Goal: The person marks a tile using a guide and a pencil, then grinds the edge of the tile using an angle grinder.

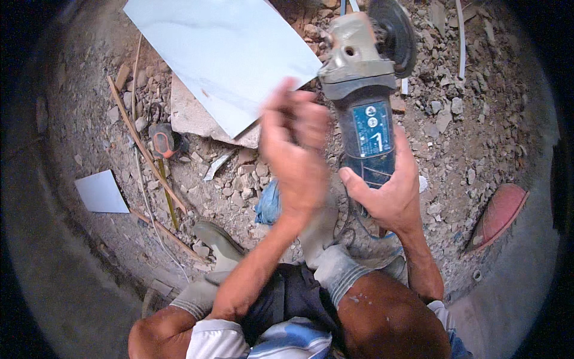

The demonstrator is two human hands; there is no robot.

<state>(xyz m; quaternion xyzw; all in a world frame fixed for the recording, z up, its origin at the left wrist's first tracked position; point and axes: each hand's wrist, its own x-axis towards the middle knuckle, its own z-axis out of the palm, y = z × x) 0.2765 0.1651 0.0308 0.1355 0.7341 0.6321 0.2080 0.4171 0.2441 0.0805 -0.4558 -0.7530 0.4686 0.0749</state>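
My right hand is wrapped round the lower body of an angle grinder, with the thumb on one side and the fingers on the other. The grinder is raised with its metal head pointing away from me, and its dark disc is at the far right of the head. Just left of the tool, my left hand is lifted and blurred by motion, so how far its fingers are closed is unclear. A large white tile with faint grey veins lies beyond that hand, propped on a pale stone block.
Rubble covers the ground. To the left are a tape measure with its yellow blade out, a thin wooden strip and a small tile piece. A blue cloth or bag lies between my boots; a red rounded object sits right.
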